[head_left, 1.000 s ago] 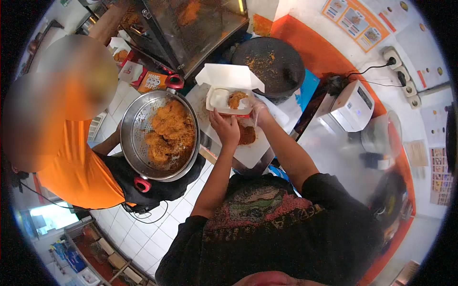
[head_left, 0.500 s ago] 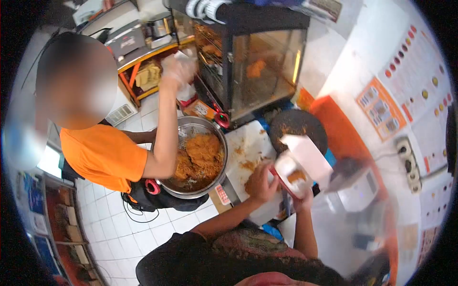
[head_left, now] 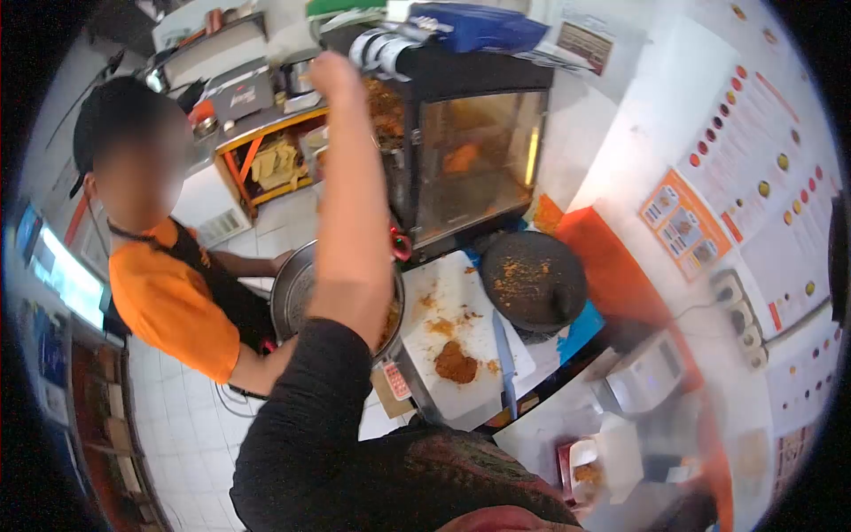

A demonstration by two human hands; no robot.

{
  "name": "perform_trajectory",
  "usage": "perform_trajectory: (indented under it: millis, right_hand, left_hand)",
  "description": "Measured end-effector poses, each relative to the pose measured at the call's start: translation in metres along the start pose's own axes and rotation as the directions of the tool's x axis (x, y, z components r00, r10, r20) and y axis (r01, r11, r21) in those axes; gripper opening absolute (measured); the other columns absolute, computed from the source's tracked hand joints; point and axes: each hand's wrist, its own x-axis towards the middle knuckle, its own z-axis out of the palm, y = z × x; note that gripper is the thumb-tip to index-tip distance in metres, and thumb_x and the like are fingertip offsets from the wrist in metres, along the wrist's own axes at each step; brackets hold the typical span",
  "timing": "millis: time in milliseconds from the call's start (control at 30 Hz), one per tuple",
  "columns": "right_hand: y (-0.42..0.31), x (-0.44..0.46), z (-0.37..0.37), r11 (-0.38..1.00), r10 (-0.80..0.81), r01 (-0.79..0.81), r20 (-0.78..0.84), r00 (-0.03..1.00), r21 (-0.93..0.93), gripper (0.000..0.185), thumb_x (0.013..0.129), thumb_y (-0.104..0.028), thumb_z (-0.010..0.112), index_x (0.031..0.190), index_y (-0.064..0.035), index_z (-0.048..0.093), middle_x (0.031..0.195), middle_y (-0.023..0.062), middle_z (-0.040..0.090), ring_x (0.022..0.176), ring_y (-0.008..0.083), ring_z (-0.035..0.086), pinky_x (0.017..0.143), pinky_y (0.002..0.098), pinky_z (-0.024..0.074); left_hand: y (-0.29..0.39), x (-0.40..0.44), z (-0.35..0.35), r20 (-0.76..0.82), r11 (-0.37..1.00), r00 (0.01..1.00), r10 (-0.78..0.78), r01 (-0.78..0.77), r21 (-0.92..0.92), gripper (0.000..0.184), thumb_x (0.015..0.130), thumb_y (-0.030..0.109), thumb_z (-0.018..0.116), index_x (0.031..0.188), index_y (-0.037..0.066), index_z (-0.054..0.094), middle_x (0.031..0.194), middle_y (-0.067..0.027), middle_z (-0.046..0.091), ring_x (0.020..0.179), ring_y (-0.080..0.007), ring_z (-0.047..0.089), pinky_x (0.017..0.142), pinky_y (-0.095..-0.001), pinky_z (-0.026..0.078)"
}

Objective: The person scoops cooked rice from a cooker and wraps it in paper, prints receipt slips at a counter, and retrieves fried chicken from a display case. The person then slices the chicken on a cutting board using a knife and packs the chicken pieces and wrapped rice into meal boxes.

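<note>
My left arm reaches up across the view, and my left hand (head_left: 337, 76) is raised in front of the shelf area beside the glass cabinet; its fingers are hidden from this side. At the lower right, an open white and red box (head_left: 619, 461) with a piece of fried food (head_left: 586, 473) inside stands tilted. A small blurred part of my right hand (head_left: 581, 509) shows at the box's lower edge, its fingers hidden. A white cutting board (head_left: 461, 399) bears reddish-brown crumbs (head_left: 455, 363); a knife (head_left: 504, 359) lies along its right side.
A person in an orange shirt (head_left: 164, 310) stands at the left with a large metal pan (head_left: 290, 293), partly behind my arm. A dark round stone mortar (head_left: 534, 284) is behind the board, near the glass cabinet (head_left: 479, 168). A white device (head_left: 644, 372) stands right.
My left hand has let go of the box and moved up and left. The box has moved down and right, near my right hand. The other person's raised hand is lowered.
</note>
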Motion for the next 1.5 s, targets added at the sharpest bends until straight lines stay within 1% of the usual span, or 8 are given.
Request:
perform_trajectory:
  millis: [333,567,633,833,1100,1233,1367,1500]
  right_hand:
    - [0.016,-0.048,-0.106,0.996,0.055,-0.033,-0.288,0.956,0.082,0.055,0.091,-0.043,0.05,0.128,-0.0024,0.054,0.117,0.0133,0.062,0.101,0.0281,0.063,0.079,0.0397,0.0539]
    - [0.017,-0.055,-0.15,0.995,0.089,-0.068,-0.354,0.931,0.071,0.056,0.09,-0.045,0.051,0.128,-0.0035,0.054,0.115,0.0128,0.063,0.098,0.0279,0.063,0.075,0.0391,0.0538]
    - [0.015,-0.053,-0.171,0.994,0.098,-0.076,-0.362,0.927,0.074,0.057,0.089,-0.045,0.051,0.128,-0.0038,0.054,0.115,0.0127,0.063,0.097,0.0279,0.063,0.073,0.039,0.0538]
    - [0.013,-0.041,-0.268,0.99,0.12,-0.087,-0.358,0.926,0.107,0.058,0.088,-0.047,0.052,0.128,-0.0047,0.054,0.113,0.0122,0.063,0.094,0.0277,0.063,0.069,0.0385,0.0538]
    - [0.029,0.017,-0.446,0.967,0.143,-0.111,-0.129,0.981,0.231,0.06,0.087,-0.049,0.053,0.128,-0.0059,0.055,0.111,0.0117,0.064,0.091,0.0276,0.064,0.064,0.0378,0.0537]
    - [-0.029,-0.018,-0.393,0.942,0.246,-0.151,-0.314,0.917,0.299,0.048,0.08,-0.037,0.055,0.119,-0.0081,0.056,0.097,0.0075,0.064,0.08,0.025,0.064,0.053,0.0372,0.0519]
    - [-0.01,-0.005,-0.437,0.919,0.15,-0.113,-0.071,0.986,0.379,0.066,0.084,-0.025,0.051,0.147,-0.0129,0.035,0.123,0.0154,0.057,0.111,0.0317,0.058,0.093,0.0508,0.0506]
    - [0.007,0.004,-0.457,0.917,0.171,-0.095,-0.167,0.971,0.388,0.061,0.092,-0.034,0.041,0.145,-0.0034,0.035,0.133,0.0166,0.055,0.118,0.0305,0.056,0.098,0.0485,0.0483]
  left_hand:
    - [-0.014,0.062,0.029,0.727,0.975,0.658,-0.194,0.213,0.067,0.038,0.091,0.017,0.059,0.124,-0.001,0.059,0.12,-0.0112,0.063,0.107,-0.0208,0.06,0.092,-0.0314,0.046]
    - [-0.029,0.107,0.005,0.473,0.992,0.876,-0.089,0.034,0.123,0.032,0.09,0.008,0.063,0.12,-0.003,0.064,0.113,-0.013,0.066,0.096,-0.0195,0.061,0.083,-0.0335,0.049]
    - [0.03,0.064,-0.016,0.217,0.931,0.93,-0.297,0.332,-0.15,0.028,0.085,0.003,0.067,0.113,-0.004,0.065,0.111,-0.0149,0.066,0.092,-0.0206,0.063,0.078,-0.0341,0.051]
    - [0.186,-0.162,-0.109,0.457,0.855,0.889,0.03,0.214,-0.473,0.016,0.085,-0.001,0.066,0.099,0.001,0.061,0.101,-0.0132,0.066,0.085,-0.0207,0.066,0.069,-0.0327,0.055]
    - [0.289,-0.503,-0.201,0.936,0.811,0.352,0.0,0.548,-0.206,0.033,0.092,-0.001,0.054,0.125,-0.004,0.06,0.113,-0.0124,0.066,0.095,-0.0144,0.066,0.079,-0.0278,0.057]
    - [0.329,-0.6,-0.226,0.992,0.787,0.123,-0.006,0.613,-0.071,0.038,0.092,0.002,0.056,0.13,0.0,0.057,0.114,-0.0099,0.066,0.093,-0.012,0.067,0.068,-0.0259,0.061]
    - [0.352,-0.666,-0.238,1.0,0.791,-0.028,0.009,0.612,0.01,0.039,0.093,0.003,0.056,0.132,0.001,0.056,0.115,-0.0098,0.065,0.093,-0.0118,0.067,0.069,-0.0266,0.062]
    - [0.354,-0.727,-0.254,0.985,0.776,-0.17,-0.021,0.619,0.123,0.039,0.093,0.002,0.057,0.132,0.001,0.056,0.11,-0.0087,0.066,0.092,-0.0117,0.066,0.071,-0.0273,0.061]
